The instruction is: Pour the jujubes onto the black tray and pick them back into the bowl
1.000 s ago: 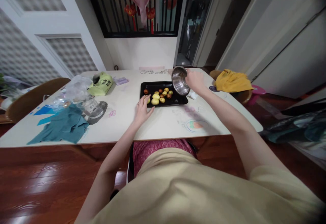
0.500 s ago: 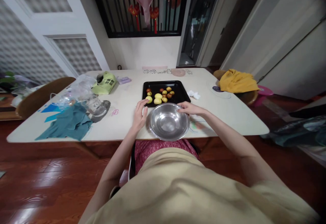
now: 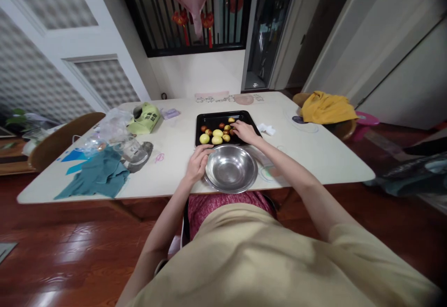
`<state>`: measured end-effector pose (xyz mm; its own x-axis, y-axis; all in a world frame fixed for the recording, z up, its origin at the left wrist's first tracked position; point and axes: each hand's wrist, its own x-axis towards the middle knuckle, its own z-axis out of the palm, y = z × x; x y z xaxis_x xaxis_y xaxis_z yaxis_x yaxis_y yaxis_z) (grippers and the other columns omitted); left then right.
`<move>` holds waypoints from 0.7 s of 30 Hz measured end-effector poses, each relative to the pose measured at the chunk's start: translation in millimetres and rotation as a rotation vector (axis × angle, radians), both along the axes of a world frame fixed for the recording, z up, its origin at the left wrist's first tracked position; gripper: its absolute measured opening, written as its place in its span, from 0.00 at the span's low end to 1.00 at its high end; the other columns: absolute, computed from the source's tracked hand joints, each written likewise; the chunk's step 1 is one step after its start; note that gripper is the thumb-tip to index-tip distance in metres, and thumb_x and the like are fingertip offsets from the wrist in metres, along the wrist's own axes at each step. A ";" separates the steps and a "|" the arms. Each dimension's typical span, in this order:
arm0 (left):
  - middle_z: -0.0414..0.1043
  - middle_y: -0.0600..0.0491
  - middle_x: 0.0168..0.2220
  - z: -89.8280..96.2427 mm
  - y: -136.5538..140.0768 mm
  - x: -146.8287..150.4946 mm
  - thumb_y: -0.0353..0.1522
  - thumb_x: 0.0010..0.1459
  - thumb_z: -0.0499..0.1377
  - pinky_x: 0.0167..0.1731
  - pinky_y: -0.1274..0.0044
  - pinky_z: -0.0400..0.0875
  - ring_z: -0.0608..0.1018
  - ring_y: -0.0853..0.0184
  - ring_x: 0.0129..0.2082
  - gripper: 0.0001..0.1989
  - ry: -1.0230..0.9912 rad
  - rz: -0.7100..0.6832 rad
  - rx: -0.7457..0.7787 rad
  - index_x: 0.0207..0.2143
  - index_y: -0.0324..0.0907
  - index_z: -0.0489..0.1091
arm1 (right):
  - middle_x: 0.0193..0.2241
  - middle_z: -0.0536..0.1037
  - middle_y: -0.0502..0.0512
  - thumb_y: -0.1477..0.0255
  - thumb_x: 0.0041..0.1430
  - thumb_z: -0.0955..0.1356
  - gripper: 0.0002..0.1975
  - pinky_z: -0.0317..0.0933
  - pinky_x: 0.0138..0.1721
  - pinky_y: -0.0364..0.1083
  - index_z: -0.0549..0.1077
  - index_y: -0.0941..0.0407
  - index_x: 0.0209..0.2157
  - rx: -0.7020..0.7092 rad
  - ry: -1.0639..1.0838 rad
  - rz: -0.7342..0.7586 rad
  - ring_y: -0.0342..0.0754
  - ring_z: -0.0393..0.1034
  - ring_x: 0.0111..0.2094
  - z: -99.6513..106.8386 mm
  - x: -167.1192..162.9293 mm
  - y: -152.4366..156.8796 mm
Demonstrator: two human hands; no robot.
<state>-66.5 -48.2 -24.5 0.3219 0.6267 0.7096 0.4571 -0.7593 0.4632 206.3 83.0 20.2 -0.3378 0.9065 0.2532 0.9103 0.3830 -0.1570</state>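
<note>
A shiny metal bowl [image 3: 231,170] with nothing in it stands at the table's near edge. My left hand [image 3: 198,163] holds its upper left rim, fingers along the edge and thumb below. Just beyond it lies a black baking tray [image 3: 209,117] with several fruits: larger smooth yellow ones [image 3: 217,140] and small brown-and-yellow jujubes [image 3: 221,125]. My right hand [image 3: 245,132] reaches over the tray's right side. Its fingertips close around a small jujube [image 3: 232,131] in the cluster, which they partly cover.
On the left of the white table [image 3: 174,172] lie a teal cloth [image 3: 96,174], a clear plastic container [image 3: 134,153], plastic bags and a light green bag [image 3: 145,117]. Crumpled white tissue [image 3: 267,129] sits right of the tray. A yellow garment [image 3: 328,108] hangs over a chair.
My right hand has left the bowl's rim and moved forward onto the fruits. My left hand has drawn back from a yellow fruit to the bowl's rim. A small fruit at the left has shifted.
</note>
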 end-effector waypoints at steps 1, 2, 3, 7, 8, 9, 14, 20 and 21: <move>0.76 0.42 0.57 -0.3 -0.1 -0.2 0.46 0.79 0.40 0.61 0.58 0.73 0.78 0.57 0.58 0.29 -0.004 -0.003 0.004 0.53 0.44 0.78 | 0.60 0.76 0.65 0.72 0.73 0.65 0.17 0.69 0.48 0.49 0.77 0.55 0.59 -0.012 -0.017 0.003 0.59 0.74 0.57 -2.2 -1.7 2.4; 0.77 0.42 0.57 -0.5 -0.2 -0.3 0.46 0.79 0.40 0.61 0.58 0.74 0.78 0.57 0.58 0.29 -0.006 -0.004 0.004 0.53 0.44 0.78 | 0.60 0.76 0.65 0.72 0.73 0.65 0.16 0.70 0.48 0.50 0.78 0.56 0.57 -0.023 -0.026 0.005 0.59 0.74 0.56 -4.0 -2.8 3.9; 0.77 0.42 0.57 -0.7 -0.3 -0.3 0.46 0.79 0.40 0.61 0.59 0.74 0.78 0.57 0.58 0.29 -0.006 -0.004 0.004 0.52 0.44 0.79 | 0.59 0.77 0.66 0.71 0.73 0.66 0.14 0.70 0.47 0.50 0.78 0.57 0.55 -0.032 -0.029 0.006 0.59 0.75 0.55 -5.4 -3.4 4.6; 0.77 0.42 0.56 -1.0 -0.6 0.0 0.47 0.79 0.40 0.60 0.60 0.74 0.79 0.57 0.58 0.30 -0.003 -0.004 -0.002 0.51 0.43 0.79 | 0.55 0.80 0.66 0.71 0.69 0.70 0.13 0.69 0.46 0.49 0.76 0.57 0.53 -0.062 -0.023 0.009 0.59 0.76 0.51 -10.1 -3.1 1.9; 0.77 0.42 0.56 -1.0 -0.6 0.0 0.46 0.79 0.40 0.60 0.60 0.74 0.78 0.57 0.58 0.30 -0.007 -0.009 0.000 0.51 0.43 0.79 | 0.53 0.80 0.66 0.71 0.67 0.71 0.14 0.69 0.46 0.49 0.75 0.57 0.54 -0.069 -0.017 0.008 0.59 0.77 0.50 -11.3 -2.4 0.5; 0.76 0.42 0.56 -1.0 -0.6 0.0 0.46 0.79 0.40 0.60 0.60 0.74 0.78 0.57 0.58 0.30 -0.011 -0.014 0.003 0.51 0.43 0.79 | 0.52 0.81 0.65 0.72 0.65 0.72 0.16 0.69 0.46 0.49 0.74 0.57 0.54 -0.076 -0.010 0.006 0.59 0.77 0.49 -12.3 -1.4 -1.0; 0.76 0.43 0.57 -1.5 -1.2 0.0 0.46 0.79 0.40 0.60 0.60 0.74 0.79 0.57 0.57 0.30 0.002 0.001 -0.008 0.51 0.44 0.79 | 0.53 0.80 0.66 0.74 0.63 0.71 0.21 0.71 0.49 0.52 0.71 0.58 0.57 -0.057 0.098 0.025 0.60 0.77 0.50 -11.4 7.7 -16.6; 0.76 0.43 0.56 -1.4 -1.8 0.1 0.44 0.79 0.41 0.58 0.63 0.75 0.79 0.58 0.57 0.29 -0.019 -0.033 0.027 0.51 0.43 0.79 | 0.56 0.78 0.63 0.73 0.63 0.70 0.21 0.72 0.47 0.51 0.74 0.55 0.58 0.051 0.534 0.310 0.57 0.76 0.49 0.4 12.7 -78.0; 0.76 0.43 0.56 -1.3 -1.3 0.0 0.44 0.80 0.41 0.58 0.63 0.75 0.79 0.58 0.57 0.29 -0.022 -0.041 0.035 0.51 0.42 0.79 | 0.54 0.79 0.62 0.73 0.63 0.70 0.19 0.71 0.48 0.51 0.75 0.54 0.56 0.031 0.544 0.375 0.57 0.76 0.49 1.6 11.1 -90.0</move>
